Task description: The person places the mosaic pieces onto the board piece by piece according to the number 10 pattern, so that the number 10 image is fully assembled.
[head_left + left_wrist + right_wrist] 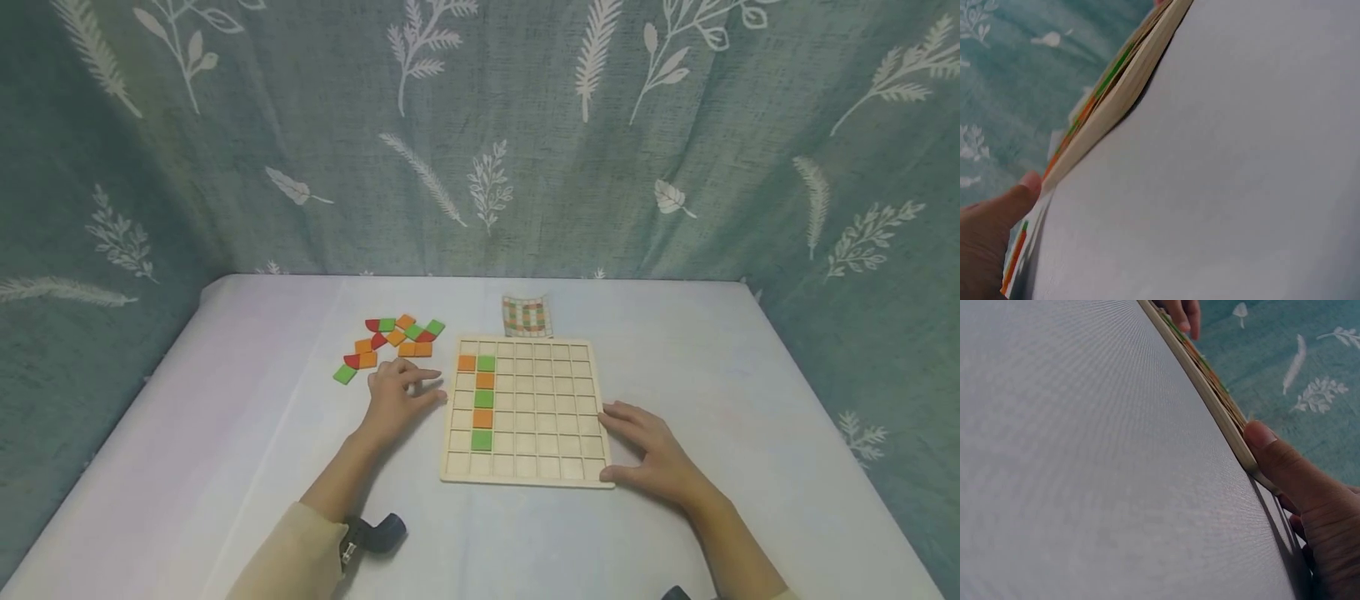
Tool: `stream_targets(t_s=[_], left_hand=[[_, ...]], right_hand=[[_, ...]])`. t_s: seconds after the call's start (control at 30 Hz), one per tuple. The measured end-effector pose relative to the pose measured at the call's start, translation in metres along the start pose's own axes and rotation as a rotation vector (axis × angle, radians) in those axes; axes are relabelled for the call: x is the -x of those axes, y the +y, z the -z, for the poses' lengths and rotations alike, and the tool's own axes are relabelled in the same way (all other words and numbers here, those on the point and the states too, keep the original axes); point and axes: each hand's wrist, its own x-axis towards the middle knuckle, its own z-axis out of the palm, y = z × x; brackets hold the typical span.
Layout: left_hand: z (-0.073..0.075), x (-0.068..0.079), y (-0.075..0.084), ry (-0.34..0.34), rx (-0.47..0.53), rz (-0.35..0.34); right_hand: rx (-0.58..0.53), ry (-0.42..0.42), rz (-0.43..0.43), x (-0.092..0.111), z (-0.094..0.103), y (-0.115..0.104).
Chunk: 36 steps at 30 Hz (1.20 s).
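Note:
A square wooden grid board (537, 427) lies on the table, with orange and green square tiles (483, 399) alternating down its second column. One more orange tile (467, 362) sits in the first column. My left hand (397, 402) is beside the board's left edge, fingers loosely bent and holding nothing. Its thumb tip is right at the rim, as the left wrist view also shows. Against the right side rests my right hand (656, 454), fingertips on the edge and thumb (1291, 465) over the near right corner.
Loose orange, green and red tiles (395, 337), some with a rounded side, lie scattered beyond my left hand. A small patterned card (527, 317) lies just past the board's far edge. Behind the white table (750, 375) hangs a leaf-printed curtain (330, 242).

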Motion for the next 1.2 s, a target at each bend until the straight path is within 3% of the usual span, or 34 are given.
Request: stream_targets(t_s=[0.33,0.6,0.77,1.03,1.2], left_hand=[[0.006,-0.018,-0.014,0.082,-0.193,0.131],[0.008,-0.027,-0.019,0.064,-0.267,0.184],[0.008,-0.028,-0.018,0.064,-0.268,0.196],[0.008,-0.018,-0.013,0.143,-0.214,0.244],[0.008,-0.009,-0.012,0.158,-0.204,0.21]], right_hand=[[-0.025,-0.015,-0.025,0.0,-0.001,-0.001],[-0.017,-0.008,-0.004,0.001,0.0,0.0],[-0.004,-0.006,0.006,0.0,0.001,0.0],[-0.006,-0.002,0.018,0.0,0.0,0.0],[-0.002,-0.001,0.022,0.001,0.001,0.001]])
